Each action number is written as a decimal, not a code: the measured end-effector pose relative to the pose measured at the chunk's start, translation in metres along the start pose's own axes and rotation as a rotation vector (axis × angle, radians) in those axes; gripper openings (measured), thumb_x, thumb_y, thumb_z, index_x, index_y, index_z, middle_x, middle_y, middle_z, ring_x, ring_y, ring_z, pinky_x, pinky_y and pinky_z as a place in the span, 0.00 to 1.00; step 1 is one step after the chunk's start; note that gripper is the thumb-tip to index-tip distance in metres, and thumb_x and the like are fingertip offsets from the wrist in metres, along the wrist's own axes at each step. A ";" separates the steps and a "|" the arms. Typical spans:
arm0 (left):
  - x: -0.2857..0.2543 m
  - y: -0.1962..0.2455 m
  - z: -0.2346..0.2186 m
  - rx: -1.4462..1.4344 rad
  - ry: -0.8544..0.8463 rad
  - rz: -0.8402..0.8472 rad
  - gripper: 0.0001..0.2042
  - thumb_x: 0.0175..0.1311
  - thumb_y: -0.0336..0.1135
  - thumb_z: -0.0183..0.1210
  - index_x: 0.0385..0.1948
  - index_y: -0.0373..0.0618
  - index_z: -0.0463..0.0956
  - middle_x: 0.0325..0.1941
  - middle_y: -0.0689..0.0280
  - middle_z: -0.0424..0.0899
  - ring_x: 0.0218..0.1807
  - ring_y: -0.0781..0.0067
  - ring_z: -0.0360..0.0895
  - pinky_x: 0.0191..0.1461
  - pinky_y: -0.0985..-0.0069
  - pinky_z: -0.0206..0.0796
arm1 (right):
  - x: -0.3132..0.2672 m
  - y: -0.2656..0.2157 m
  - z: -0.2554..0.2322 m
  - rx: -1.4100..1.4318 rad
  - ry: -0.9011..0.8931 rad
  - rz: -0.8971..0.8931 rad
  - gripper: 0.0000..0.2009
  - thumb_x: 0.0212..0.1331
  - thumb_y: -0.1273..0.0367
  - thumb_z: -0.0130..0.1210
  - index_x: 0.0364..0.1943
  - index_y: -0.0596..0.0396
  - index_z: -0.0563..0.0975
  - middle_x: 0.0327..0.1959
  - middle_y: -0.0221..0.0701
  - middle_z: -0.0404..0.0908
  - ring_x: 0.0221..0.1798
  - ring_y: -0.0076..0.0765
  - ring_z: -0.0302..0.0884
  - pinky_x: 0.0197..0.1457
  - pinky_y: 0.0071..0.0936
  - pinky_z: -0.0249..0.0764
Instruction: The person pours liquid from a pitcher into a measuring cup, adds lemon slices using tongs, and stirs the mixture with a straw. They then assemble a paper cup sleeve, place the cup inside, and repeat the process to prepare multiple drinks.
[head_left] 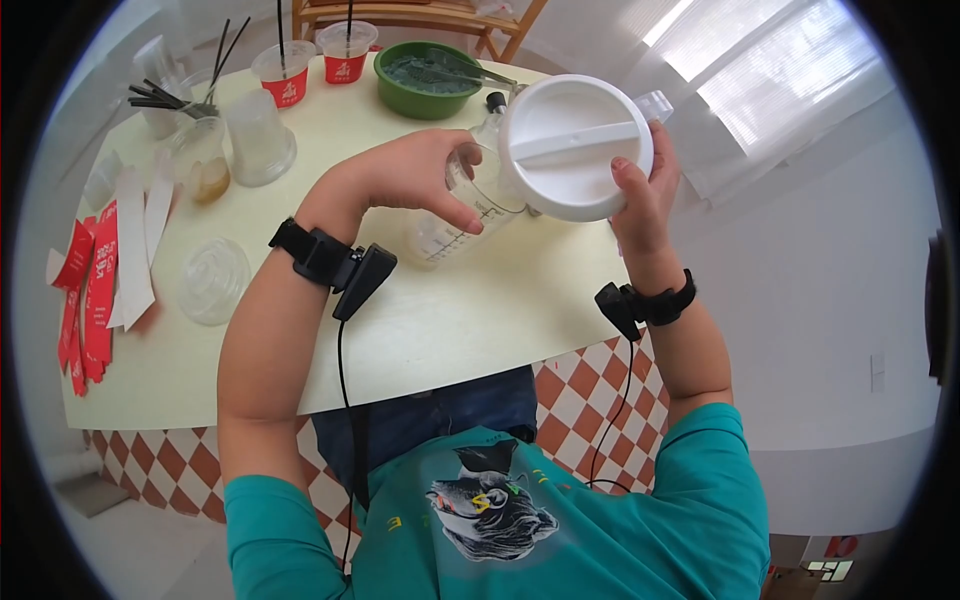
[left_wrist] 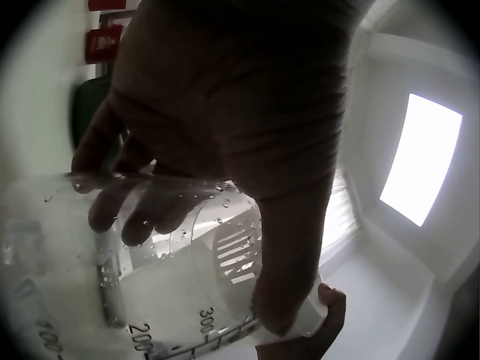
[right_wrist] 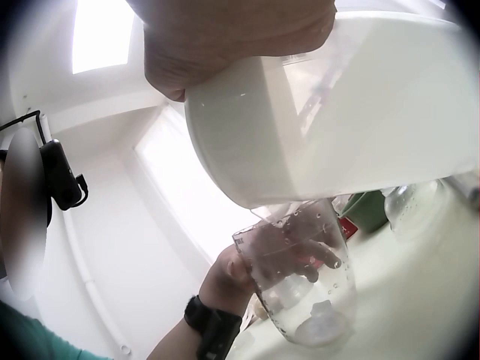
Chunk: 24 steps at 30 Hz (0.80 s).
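Note:
The left hand (head_left: 420,178) grips a clear measuring cup (head_left: 476,205) with printed graduations, fingers round its side and thumb across the front. Droplets cling to the cup wall (left_wrist: 169,247) in the left wrist view. The right hand (head_left: 648,190) holds a pitcher with a white lid (head_left: 575,148), thumb on the lid's edge. In the right wrist view the pitcher (right_wrist: 360,112) is tilted, its lower edge just over the mouth of the cup (right_wrist: 300,277). Whether liquid is flowing I cannot tell.
A green bowl (head_left: 428,84) with a utensil and a dark-topped bottle (head_left: 492,118) stand behind the hands. Red-labelled cups (head_left: 285,80), stacked plastic cups (head_left: 259,140), a small container (head_left: 208,180), a clear lid (head_left: 214,281) and red and white strips (head_left: 102,290) lie to the left.

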<state>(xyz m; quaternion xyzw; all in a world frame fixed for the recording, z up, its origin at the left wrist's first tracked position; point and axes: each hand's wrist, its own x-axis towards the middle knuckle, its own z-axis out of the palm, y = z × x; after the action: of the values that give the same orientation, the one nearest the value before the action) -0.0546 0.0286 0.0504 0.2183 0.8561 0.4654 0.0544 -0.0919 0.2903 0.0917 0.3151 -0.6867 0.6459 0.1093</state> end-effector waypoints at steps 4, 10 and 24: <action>-0.001 0.000 -0.002 -0.001 -0.013 0.006 0.39 0.31 0.48 0.75 0.48 0.30 0.72 0.46 0.50 0.79 0.48 0.59 0.78 0.54 0.72 0.69 | -0.001 0.000 0.003 -0.051 -0.034 -0.029 0.30 0.44 0.68 0.55 0.56 0.67 0.66 0.47 0.37 0.75 0.50 0.30 0.73 0.56 0.28 0.70; 0.000 -0.003 -0.002 0.010 -0.053 0.004 0.41 0.31 0.49 0.75 0.48 0.29 0.72 0.47 0.49 0.80 0.50 0.57 0.78 0.55 0.72 0.69 | -0.005 -0.001 0.010 -0.053 -0.035 -0.047 0.30 0.45 0.68 0.55 0.56 0.67 0.66 0.48 0.38 0.75 0.51 0.32 0.73 0.56 0.28 0.69; 0.000 -0.007 -0.007 0.002 -0.032 -0.001 0.44 0.30 0.53 0.77 0.51 0.34 0.71 0.46 0.55 0.80 0.48 0.62 0.77 0.54 0.71 0.68 | 0.002 -0.002 0.010 -0.038 -0.050 -0.036 0.29 0.46 0.69 0.55 0.57 0.67 0.66 0.48 0.38 0.75 0.51 0.31 0.74 0.56 0.28 0.70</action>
<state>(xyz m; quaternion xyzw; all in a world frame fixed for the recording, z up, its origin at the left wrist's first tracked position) -0.0593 0.0196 0.0483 0.2255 0.8555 0.4611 0.0682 -0.0895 0.2804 0.0926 0.3413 -0.6956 0.6225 0.1098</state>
